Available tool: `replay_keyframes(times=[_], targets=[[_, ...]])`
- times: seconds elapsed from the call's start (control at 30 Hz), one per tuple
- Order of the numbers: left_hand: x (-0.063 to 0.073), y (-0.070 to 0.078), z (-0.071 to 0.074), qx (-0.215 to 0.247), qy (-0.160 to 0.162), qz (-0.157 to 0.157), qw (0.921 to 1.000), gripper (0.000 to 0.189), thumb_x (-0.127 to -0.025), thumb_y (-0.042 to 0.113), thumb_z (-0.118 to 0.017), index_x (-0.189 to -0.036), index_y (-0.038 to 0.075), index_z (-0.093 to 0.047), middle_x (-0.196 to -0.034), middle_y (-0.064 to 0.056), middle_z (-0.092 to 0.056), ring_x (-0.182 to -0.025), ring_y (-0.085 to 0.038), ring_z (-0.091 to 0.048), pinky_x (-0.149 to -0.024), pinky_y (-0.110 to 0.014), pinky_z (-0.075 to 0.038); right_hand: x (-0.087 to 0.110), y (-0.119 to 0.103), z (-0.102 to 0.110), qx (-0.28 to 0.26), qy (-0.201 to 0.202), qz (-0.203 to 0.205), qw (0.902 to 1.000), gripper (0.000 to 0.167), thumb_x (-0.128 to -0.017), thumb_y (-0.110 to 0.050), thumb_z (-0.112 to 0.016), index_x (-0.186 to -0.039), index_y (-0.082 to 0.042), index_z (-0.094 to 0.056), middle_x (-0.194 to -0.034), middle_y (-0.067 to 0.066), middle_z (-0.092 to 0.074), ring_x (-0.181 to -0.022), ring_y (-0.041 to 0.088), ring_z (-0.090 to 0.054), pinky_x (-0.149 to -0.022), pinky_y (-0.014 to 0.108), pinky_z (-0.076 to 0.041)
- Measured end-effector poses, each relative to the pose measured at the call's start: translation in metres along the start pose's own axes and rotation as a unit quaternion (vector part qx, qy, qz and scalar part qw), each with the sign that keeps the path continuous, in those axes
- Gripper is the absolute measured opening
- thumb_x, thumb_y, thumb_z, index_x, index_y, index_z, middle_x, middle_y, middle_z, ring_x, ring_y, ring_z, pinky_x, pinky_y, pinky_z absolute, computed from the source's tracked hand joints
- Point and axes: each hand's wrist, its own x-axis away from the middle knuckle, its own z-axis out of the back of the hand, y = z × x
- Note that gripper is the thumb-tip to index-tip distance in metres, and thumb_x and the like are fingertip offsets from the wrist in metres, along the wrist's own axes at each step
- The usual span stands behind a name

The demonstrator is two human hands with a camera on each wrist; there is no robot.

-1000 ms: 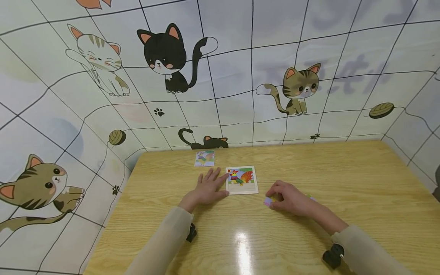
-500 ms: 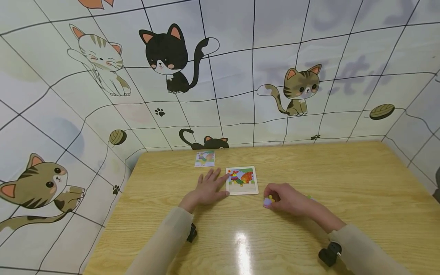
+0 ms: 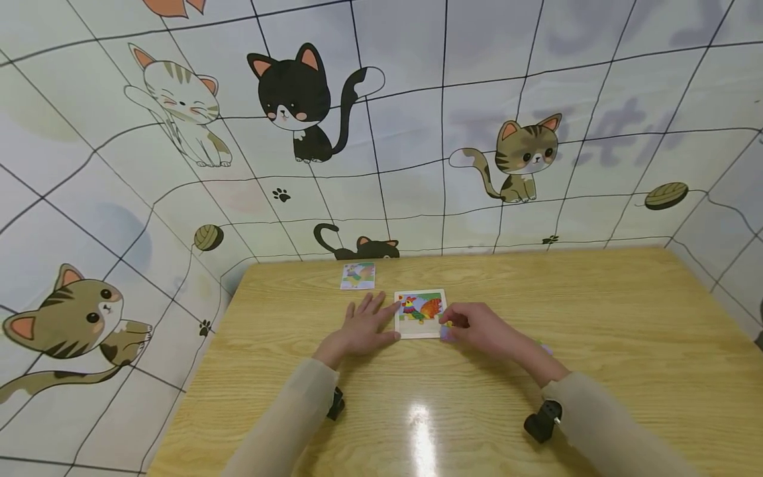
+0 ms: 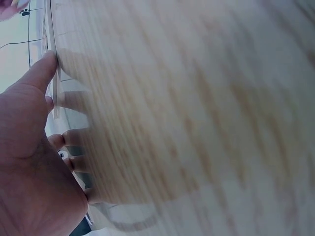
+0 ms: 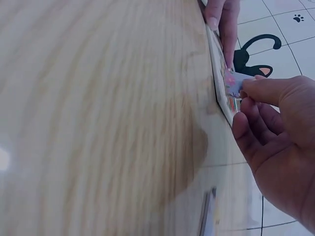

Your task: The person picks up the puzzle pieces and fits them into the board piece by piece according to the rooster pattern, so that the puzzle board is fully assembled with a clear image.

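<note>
A square jigsaw tray (image 3: 418, 334) with a white rim lies mid-table; its upper part shows a colourful rooster picture, its lower strip is bare. My left hand (image 3: 359, 331) lies with fingers spread at the tray's left edge, thumb and index fingertip touching the rim. Between the thumb and fingers of my right hand (image 3: 485, 331) is a lilac puzzle piece (image 5: 235, 82), pinched and held at the tray's lower right corner. Part of that piece is hidden behind the fingertips in the head view.
A rooster picture card (image 3: 358, 276) lies beyond my left hand near the back edge. Another puzzle piece (image 3: 545, 348) lies on the wooden table (image 3: 632, 318), partly behind my right forearm. A cat-print wall covering (image 3: 411, 192) stands right behind the table.
My right hand has moved left and slightly away from me, carrying the puzzle piece from the bare table to the tray's right side. The left hand keeps its place at the tray.
</note>
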Motion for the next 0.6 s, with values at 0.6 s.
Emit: replay_keyframes(times=[0.6], targets=[[0.001,0.001,0.003,-0.001,-0.005,0.002,1.0000,0.070,-0.104,0.051,-0.051,-0.164,0.025,-0.027,-0.171,-0.013,-0.009,-0.156,-0.038,0.000,-0.118,-0.067,-0.001,-0.052,-0.010,-0.027,-0.001,0.023,-0.001,0.9997,0.013,-0.094,-0.001,-0.070,-0.106,-0.001,-0.075,-0.081,-0.001,-0.064,-0.073,0.014,-0.054,-0.065,0.028,-0.047]])
